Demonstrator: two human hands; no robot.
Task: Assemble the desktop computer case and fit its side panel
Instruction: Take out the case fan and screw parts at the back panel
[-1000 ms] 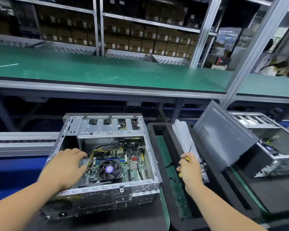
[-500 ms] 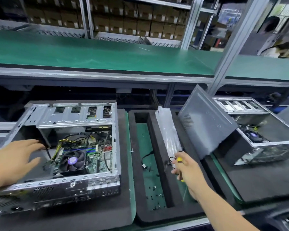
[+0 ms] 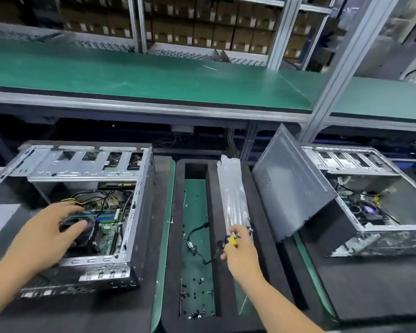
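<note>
An open desktop case (image 3: 139, 212) lies on its side at the left, its motherboard and black fan visible inside. My left hand (image 3: 46, 234) reaches into it with spread fingers over the fan. My right hand (image 3: 240, 251) grips a small tool with a yellow handle (image 3: 232, 240) beside a clear plastic bag (image 3: 233, 200) on the black foam tray (image 3: 226, 316). A grey side panel (image 3: 291, 186) leans tilted against a second open case (image 3: 380, 236) at the right.
The foam tray's green-floored slot (image 3: 197, 272) holds a black cable (image 3: 197, 236) and several loose screws. A green-topped shelf (image 3: 154, 78) runs across above the bench, with an aluminium post (image 3: 334, 92) at the right. Cardboard boxes fill racks behind.
The view has swung, bringing the left case back toward the middle. My left hand moved from the case's empty left bay to over the fan. My right hand stays at the bag with the yellow tool.
</note>
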